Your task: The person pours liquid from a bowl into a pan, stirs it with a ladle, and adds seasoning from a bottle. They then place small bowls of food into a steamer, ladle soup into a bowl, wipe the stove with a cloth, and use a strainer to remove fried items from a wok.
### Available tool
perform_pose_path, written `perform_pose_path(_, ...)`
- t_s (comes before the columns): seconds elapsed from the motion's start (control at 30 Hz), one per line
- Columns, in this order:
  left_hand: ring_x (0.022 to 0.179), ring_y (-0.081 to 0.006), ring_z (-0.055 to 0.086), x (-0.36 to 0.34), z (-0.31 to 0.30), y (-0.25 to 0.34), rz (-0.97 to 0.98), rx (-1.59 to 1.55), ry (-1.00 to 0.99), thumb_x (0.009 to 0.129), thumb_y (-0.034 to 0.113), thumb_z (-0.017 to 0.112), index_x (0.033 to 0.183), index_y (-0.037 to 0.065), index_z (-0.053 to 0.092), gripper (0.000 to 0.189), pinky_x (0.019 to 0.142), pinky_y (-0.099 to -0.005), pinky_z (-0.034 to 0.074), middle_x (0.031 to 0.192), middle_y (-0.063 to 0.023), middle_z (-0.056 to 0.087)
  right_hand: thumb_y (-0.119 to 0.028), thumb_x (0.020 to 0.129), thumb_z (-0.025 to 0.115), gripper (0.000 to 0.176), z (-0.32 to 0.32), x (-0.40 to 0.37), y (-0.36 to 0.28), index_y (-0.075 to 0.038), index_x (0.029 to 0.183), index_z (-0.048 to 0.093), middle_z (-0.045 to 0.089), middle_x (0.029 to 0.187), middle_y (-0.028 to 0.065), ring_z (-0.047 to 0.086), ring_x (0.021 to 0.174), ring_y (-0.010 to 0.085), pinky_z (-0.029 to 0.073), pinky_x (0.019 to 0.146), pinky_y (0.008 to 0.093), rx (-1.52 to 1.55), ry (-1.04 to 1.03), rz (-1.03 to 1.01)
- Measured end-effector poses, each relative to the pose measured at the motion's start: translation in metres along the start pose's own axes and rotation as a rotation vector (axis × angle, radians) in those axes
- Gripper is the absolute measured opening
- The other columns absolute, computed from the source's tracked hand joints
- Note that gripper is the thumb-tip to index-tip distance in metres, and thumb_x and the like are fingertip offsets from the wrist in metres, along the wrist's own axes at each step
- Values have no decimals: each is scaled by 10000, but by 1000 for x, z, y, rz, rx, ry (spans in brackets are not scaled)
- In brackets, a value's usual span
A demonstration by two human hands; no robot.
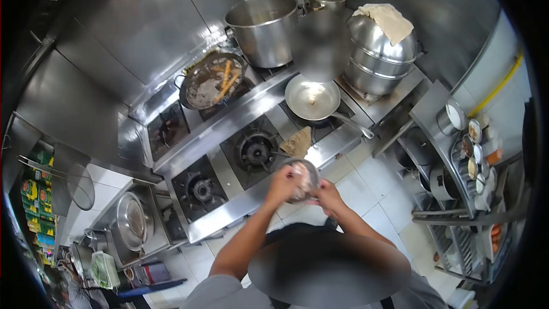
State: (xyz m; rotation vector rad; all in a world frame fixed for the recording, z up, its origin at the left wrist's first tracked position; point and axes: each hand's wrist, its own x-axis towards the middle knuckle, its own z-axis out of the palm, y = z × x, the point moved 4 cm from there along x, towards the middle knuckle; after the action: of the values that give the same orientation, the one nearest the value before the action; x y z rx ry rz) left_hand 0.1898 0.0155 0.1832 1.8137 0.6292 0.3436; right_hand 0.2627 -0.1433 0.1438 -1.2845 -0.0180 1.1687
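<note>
A small round metal bowl [297,195] is held in front of my chest, near the stove's front edge. Pale pinkish pieces [302,177], perhaps raw meat, lie in it. My left hand [284,184] is at the bowl's left side with its fingers bent over the contents. Closed on the bowl's right rim is my right hand [328,195]. Just beyond the bowl, a folded tan cloth [297,142] rests on the stove edge. A frying pan [312,103] with a little liquid sits on the right front burner.
Behind, a dark wok [197,88] holds oil and long browned pieces. A tall pot [263,34] and a lidded steamer [380,51] with a cloth on top stand at the back. A shelf rack [443,149] is at the right. Another person [80,294] is at lower left.
</note>
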Motion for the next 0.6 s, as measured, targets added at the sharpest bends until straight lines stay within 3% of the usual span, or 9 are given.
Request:
perform_pose_path(0.07, 827, -111, 625, 19, -31, 0, -219, -274, 7, 881, 66, 677, 1022, 45, 639, 148, 654, -279, 509, 959, -67, 694, -5, 859, 631, 327, 15, 28, -27, -53, 1181, 594, 633, 1063, 62, 671, 936, 208, 621, 783, 406, -11, -46, 51)
perform_pose_path(0.2, 896, -138, 664, 41, -79, 14, -237, -629, 188, 883, 9, 661, 1178, 44, 610, 301, 728, -263, 559, 1073, -61, 670, 9, 845, 622, 346, 59, 78, -64, -48, 1184, 578, 612, 1025, 58, 663, 890, 183, 636, 721, 351, -82, -179, 57)
perform_pose_path(0.33, 851, -163, 677, 70, -127, 0, -252, -438, 237, 845, 37, 709, 1158, 29, 628, 324, 717, -299, 558, 1019, -80, 689, 6, 851, 616, 275, 116, 119, -91, -61, 1115, 578, 603, 971, 36, 663, 876, 168, 635, 711, 329, -107, -244, 87)
perform_pose_path(0.4, 794, -177, 677, 88, -156, -2, -150, 106, 295, 824, 101, 745, 1087, -2, 659, 295, 690, -318, 537, 913, -95, 698, 1, 862, 603, 261, 141, 141, -97, -61, 1113, 569, 616, 981, 45, 668, 864, 175, 635, 709, 325, -126, -263, 108)
perform_pose_path(0.43, 794, -177, 677, 97, -168, -5, -149, 108, 296, 824, 101, 745, 1087, -2, 659, 295, 690, -318, 537, 913, -95, 698, 2, 866, 595, 275, 153, 151, -101, -57, 1133, 563, 630, 999, 58, 677, 856, 182, 635, 708, 325, -101, -258, 126)
perform_pose_path(0.5, 734, -213, 663, 113, -192, 19, -69, 446, 306, 801, 140, 766, 1065, 4, 685, 308, 674, -344, 517, 841, -121, 691, 4, 871, 587, 290, 178, 169, -113, -54, 1153, 557, 644, 1016, 71, 686, 849, 188, 636, 706, 325, -83, -254, 142)
perform_pose_path(0.6, 738, -235, 643, 147, -231, 17, -49, 362, 275, 820, 112, 734, 1103, 42, 697, 293, 685, -348, 510, 900, -139, 690, 10, 877, 569, 315, 211, 199, -126, -45, 1186, 546, 664, 1053, 98, 702, 840, 201, 636, 714, 332, -33, -264, 170)
